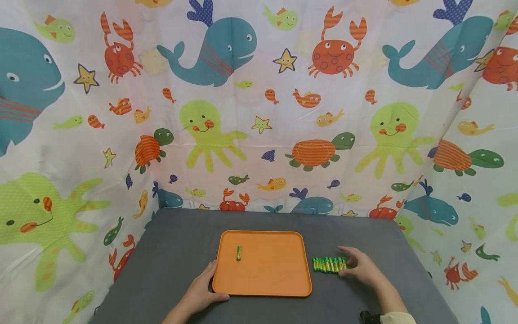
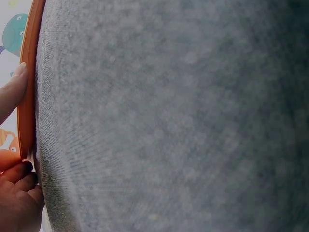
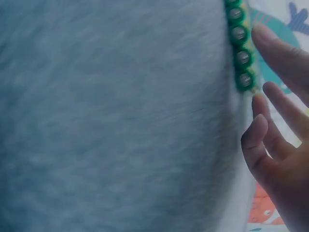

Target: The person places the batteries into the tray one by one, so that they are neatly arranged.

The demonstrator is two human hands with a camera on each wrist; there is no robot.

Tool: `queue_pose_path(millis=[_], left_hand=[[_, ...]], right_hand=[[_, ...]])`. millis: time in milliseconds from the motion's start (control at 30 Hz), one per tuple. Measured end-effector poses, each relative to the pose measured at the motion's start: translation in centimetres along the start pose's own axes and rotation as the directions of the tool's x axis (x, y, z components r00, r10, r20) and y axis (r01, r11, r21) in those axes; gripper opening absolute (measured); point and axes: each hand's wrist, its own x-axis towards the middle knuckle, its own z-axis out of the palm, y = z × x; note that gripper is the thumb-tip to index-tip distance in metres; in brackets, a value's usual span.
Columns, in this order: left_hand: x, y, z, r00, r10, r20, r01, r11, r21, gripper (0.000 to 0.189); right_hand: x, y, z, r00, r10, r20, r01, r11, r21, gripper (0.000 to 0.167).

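Note:
An orange tray (image 1: pixel 267 270) lies on the grey table, and one green-and-yellow battery (image 1: pixel 238 253) stands out in its upper left part. My left hand (image 1: pixel 200 288) holds the tray's near left corner, fingers along the left side and thumb at the front edge. The left wrist view shows the thumb against the orange rim (image 2: pixel 29 96), other fingers curled by the corner. Right of the tray, several matching batteries (image 1: pixel 328 264) lie side by side in a row. My right hand (image 1: pixel 364 267) is at the row's right end, thumb and fingers spread around it.
The grey tabletop (image 1: pixel 182 238) extends around the tray on all sides. Behind and beside it hangs a white curtain (image 1: pixel 251 189) printed with sea animals. A dark band (image 1: pixel 369 317) shows on the right wrist, near a pale sleeve (image 1: pixel 396 318).

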Motion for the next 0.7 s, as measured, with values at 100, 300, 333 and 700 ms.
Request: queue_pose_path(millis=[100,300,333,700], left_hand=[[0.0,0.0,0.0,1.0,-0.006,-0.001,0.006,1.0,0.0,0.122],[0.0,0.2,0.1,1.0,-0.009,0.003,0.009,1.0,-0.001,0.122],[0.0,0.2,0.1,1.0,-0.007,0.002,0.007,1.0,-0.003,0.122],[-0.1,0.2,-0.1,1.0,-0.021,0.008,0.021,1.0,-0.006,0.121]], right_hand=[[0.0,0.9,0.4,1.0,-0.009,0.0,0.009,1.0,0.004,0.083],[-0.1,1.9,0.5,0.999,-0.026,-0.027,0.026,1.0,-0.01,0.071],[-0.1,2.0,0.5,0.999,-0.023,-0.031,0.022,1.0,-0.018,0.068],[-0.2,1.8,0.3,0.996,0.064,-0.06,-0.069,0.995,-0.077,0.062]])
